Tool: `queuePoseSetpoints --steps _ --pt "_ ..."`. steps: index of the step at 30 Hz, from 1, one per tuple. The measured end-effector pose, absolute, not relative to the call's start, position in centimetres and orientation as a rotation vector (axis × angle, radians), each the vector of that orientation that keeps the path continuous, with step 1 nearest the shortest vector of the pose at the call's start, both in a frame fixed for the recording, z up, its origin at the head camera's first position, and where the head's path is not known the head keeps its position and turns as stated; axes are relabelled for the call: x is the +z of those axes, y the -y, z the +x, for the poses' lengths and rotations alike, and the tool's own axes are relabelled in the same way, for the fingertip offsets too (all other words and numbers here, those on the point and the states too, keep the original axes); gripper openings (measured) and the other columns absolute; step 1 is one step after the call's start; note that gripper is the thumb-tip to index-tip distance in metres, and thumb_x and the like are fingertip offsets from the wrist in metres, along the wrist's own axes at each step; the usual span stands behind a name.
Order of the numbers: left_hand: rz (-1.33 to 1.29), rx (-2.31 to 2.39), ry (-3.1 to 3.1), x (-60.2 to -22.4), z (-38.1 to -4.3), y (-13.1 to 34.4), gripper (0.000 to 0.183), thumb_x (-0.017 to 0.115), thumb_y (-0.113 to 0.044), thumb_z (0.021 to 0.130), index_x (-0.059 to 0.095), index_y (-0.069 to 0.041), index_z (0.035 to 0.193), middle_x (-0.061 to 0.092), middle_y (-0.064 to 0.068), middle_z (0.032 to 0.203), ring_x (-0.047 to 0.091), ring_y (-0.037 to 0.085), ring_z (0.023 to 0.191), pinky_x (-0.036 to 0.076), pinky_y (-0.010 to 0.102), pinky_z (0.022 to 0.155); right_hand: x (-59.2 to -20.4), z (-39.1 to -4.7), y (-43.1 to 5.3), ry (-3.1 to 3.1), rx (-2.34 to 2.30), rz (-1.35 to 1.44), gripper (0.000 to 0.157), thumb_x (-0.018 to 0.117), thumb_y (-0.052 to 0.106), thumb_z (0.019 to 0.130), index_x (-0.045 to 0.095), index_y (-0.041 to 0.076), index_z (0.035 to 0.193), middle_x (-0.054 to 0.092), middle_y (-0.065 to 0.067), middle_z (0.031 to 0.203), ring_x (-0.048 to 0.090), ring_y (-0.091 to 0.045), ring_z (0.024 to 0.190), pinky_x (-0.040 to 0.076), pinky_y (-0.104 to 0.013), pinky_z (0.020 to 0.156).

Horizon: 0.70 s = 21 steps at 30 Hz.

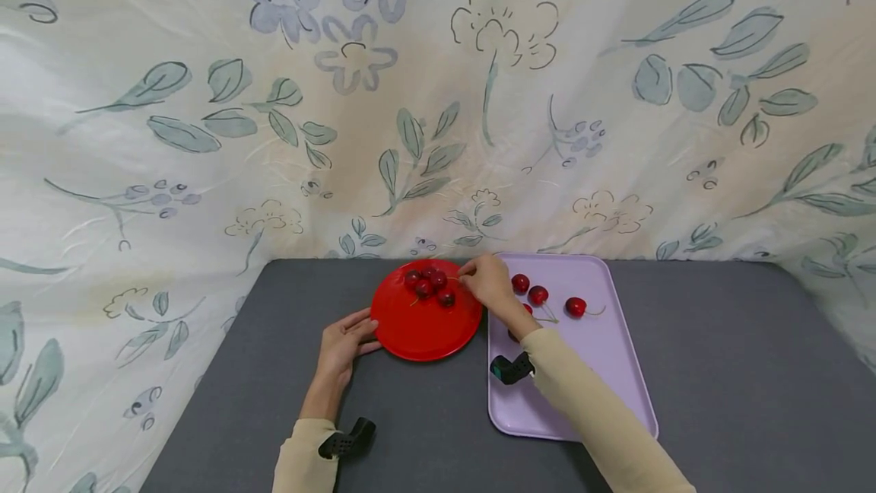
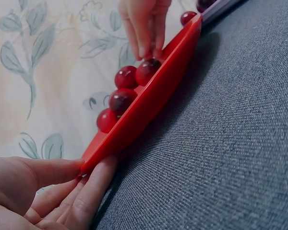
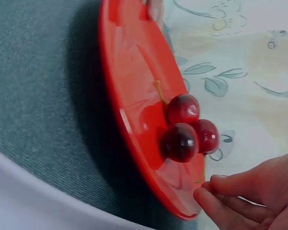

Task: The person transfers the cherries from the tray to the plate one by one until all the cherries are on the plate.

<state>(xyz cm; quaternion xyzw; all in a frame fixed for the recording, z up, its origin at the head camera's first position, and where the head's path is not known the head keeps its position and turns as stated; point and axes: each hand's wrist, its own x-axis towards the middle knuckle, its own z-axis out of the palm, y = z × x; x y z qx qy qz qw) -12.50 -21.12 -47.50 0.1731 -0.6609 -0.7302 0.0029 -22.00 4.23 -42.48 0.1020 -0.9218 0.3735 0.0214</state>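
A round red plate (image 1: 424, 337) holds several dark red cherries (image 1: 424, 289) grouped toward its far side. My left hand (image 1: 340, 348) grips the plate's left rim; in the left wrist view the thumb (image 2: 55, 170) lies at the top of the rim and fingers are underneath. Over the plate's right edge, my right hand (image 1: 489, 284) pinches the thin stem of a cherry, its fingertips together. That cherry sits among the others on the plate. In the right wrist view, cherries (image 3: 181, 142) lie just beyond the pinching fingers (image 3: 209, 201).
A lilac rectangular tray (image 1: 575, 402) stands right of the plate, partly under my right forearm. Several cherries with stems, one of them a cherry (image 1: 576, 306) at the right, lie on it. Behind the dark grey table (image 1: 411, 432) hangs a floral cloth (image 1: 383, 135).
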Motion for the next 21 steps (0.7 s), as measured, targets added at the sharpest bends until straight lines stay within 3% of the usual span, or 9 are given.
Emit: queuePoseSetpoints --steps 15,21 --pt "0.542 -2.309 2.053 -47.6 -13.0 21.3 0.040 0.066 0.000 0.092 0.058 0.006 0.131 0.066 0.021 0.118 0.071 0.015 0.081 0.062 0.033 0.070 -40.1 -22.2 -7.7 2.788 1.187 0.458 0.013 0.070 0.004 0.088 0.077 -0.001 0.098 0.074 -0.012 0.090 0.064 -0.016 0.069 0.051 -0.022 0.058" --pt "0.532 -2.314 2.064 -47.5 -13.1 21.4 0.042 0.066 -0.001 0.092 0.057 0.006 0.132 0.065 0.022 0.121 0.070 0.014 0.081 0.061 0.032 0.071 -39.5 -22.0 -10.5 2.756 1.221 0.471 0.014 0.069 0.002 0.089 0.076 -0.003 0.100 0.074 -0.014 0.090 0.068 -0.021 0.076 0.057 -0.031 0.065"
